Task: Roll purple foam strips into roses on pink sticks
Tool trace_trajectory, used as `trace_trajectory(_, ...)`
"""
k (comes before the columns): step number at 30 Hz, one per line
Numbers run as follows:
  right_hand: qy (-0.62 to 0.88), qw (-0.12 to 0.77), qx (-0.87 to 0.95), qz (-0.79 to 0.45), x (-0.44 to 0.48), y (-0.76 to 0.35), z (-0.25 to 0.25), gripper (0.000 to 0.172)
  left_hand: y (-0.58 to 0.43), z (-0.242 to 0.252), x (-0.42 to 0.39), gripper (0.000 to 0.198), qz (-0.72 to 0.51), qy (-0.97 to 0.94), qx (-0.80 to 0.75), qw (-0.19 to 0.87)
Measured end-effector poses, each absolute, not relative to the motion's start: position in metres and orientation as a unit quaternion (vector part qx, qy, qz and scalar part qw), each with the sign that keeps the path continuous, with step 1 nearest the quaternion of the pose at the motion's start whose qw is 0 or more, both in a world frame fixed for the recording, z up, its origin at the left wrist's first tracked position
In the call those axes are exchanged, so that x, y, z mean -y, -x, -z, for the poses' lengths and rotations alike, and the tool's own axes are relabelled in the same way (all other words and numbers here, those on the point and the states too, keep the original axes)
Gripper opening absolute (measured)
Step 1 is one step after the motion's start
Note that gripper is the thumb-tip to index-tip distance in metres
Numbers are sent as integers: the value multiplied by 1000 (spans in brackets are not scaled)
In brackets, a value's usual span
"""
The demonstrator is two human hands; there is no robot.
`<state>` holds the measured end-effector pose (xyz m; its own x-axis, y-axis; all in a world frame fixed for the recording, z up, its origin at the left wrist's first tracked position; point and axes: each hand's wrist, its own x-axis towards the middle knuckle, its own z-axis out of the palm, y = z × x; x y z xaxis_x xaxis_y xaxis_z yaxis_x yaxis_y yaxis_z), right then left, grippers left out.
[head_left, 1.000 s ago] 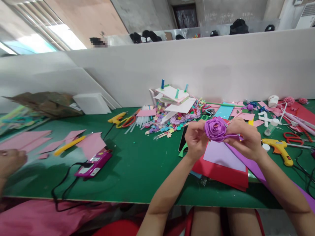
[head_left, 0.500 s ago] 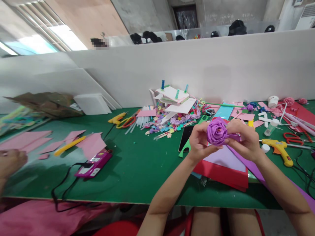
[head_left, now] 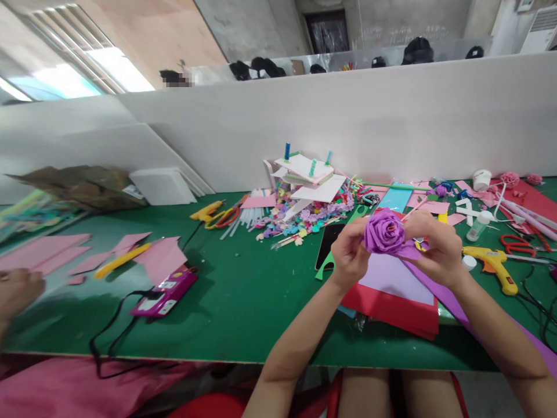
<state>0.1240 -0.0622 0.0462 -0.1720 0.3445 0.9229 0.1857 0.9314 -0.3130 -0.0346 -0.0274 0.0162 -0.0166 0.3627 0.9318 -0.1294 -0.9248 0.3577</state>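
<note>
A rolled purple foam rose is held up above the green table between both my hands. My left hand cups its left and lower side, fingers curled on it. My right hand pinches the loose purple foam strip where it joins the rose; the strip trails down to the right. Under the hands lie a lilac sheet on red foam sheets.
A yellow glue gun lies right of my hands, red scissors beyond it. A pile of small foam flowers and a paper model sits at the back. A magenta device with a black cord and pink sheets lie left; another person's hand is at the far left.
The rose has turned a little in my hands and shifted slightly; my left fingers have regripped its underside. The other person's hand at far left has dropped slightly.
</note>
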Motion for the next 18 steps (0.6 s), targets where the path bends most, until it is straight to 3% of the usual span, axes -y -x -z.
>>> trace_trajectory(6, 157, 619, 768, -44, 63, -123, -48, 13, 34, -14, 27, 8, -722, -658, -84, 197)
trace_trajectory(13, 146, 595, 790, -26, 63, -121, -48, 9, 32, -18, 30, 25, -742, -624, -102, 221)
trace_trajectory(18, 147, 601, 785, -31, 64, -122, -51, 9, 34, -15, 28, 16, -748, -621, -84, 216)
